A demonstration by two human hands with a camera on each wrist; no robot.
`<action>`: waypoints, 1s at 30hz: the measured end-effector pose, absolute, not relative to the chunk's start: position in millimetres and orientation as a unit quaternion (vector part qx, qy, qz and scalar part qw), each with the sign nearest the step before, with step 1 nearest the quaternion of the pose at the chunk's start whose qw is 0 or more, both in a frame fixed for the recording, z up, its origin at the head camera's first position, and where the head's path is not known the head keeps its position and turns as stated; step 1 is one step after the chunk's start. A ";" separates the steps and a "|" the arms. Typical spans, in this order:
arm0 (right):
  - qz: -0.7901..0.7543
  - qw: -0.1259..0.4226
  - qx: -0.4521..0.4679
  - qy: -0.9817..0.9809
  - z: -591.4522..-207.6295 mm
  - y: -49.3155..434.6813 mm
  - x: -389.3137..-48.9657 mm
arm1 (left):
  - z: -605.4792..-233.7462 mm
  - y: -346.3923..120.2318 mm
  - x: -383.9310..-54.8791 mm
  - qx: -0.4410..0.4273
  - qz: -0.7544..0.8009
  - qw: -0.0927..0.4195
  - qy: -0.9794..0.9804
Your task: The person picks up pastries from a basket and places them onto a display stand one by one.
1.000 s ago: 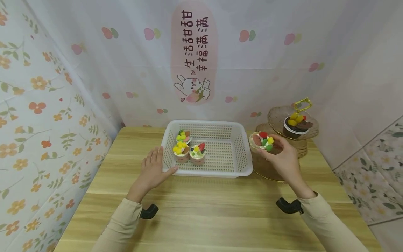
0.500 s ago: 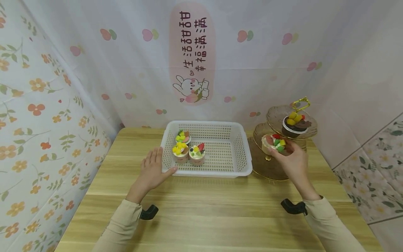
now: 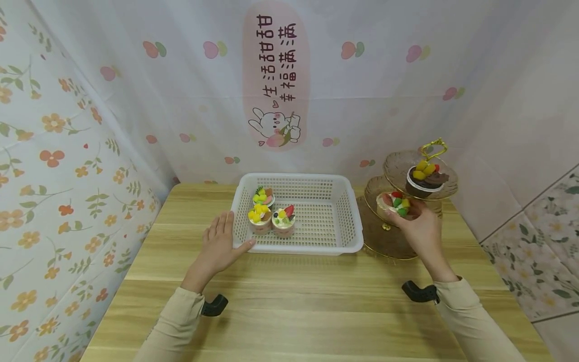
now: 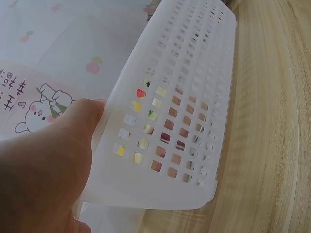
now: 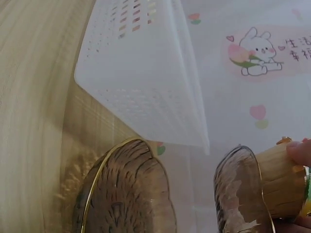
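My right hand point(image 3: 425, 232) pinches a pale cupcake point(image 3: 386, 205) topped with cream and red, green and yellow fruit pieces. It is at the middle tier point(image 3: 372, 189) of a gold-rimmed glass cake stand. In the right wrist view the cupcake's tan ridged cup point(image 5: 278, 170) overlaps that tier, with fingertips at its upper edge. My left hand point(image 3: 219, 237) lies with fairly straight fingers against the near left corner of a white plastic basket point(image 3: 312, 249), thumb over the front rim. Inside the basket stand three fruit-topped cupcakes point(image 3: 283, 230), grouped on the left.
A chocolate cupcake point(image 3: 419, 187) sits on the stand's top tier point(image 3: 392, 163), under a gold handle point(image 3: 435, 149). The wide bottom tier point(image 3: 384, 247) is close to the basket's right side. A patterned curtain point(image 3: 190, 110) hangs behind the wooden table point(image 3: 289, 306).
My right hand has carried the cupcake rightward from beside the basket to the stand's middle tier, then barely moved in the last half second. My left hand has stayed at the basket corner.
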State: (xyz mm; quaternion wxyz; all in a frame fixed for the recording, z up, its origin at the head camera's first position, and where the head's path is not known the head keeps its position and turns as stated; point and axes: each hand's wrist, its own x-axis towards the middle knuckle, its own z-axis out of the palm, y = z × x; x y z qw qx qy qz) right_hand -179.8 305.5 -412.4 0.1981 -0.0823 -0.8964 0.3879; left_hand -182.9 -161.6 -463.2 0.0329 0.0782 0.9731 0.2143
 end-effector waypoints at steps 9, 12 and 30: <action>0.371 0.191 -0.083 -0.905 -418.5 305.8 -182.6 | -464.1 -160.8 -183.8 0.077 0.207 0.029 0.975; 0.375 0.187 -0.080 -0.904 -419.5 306.6 -183.5 | -463.7 -160.5 -183.6 0.076 0.208 0.031 0.975; 0.308 0.199 -0.070 -0.928 -422.0 307.0 -186.5 | -463.3 -159.1 -182.9 0.074 0.200 0.029 0.977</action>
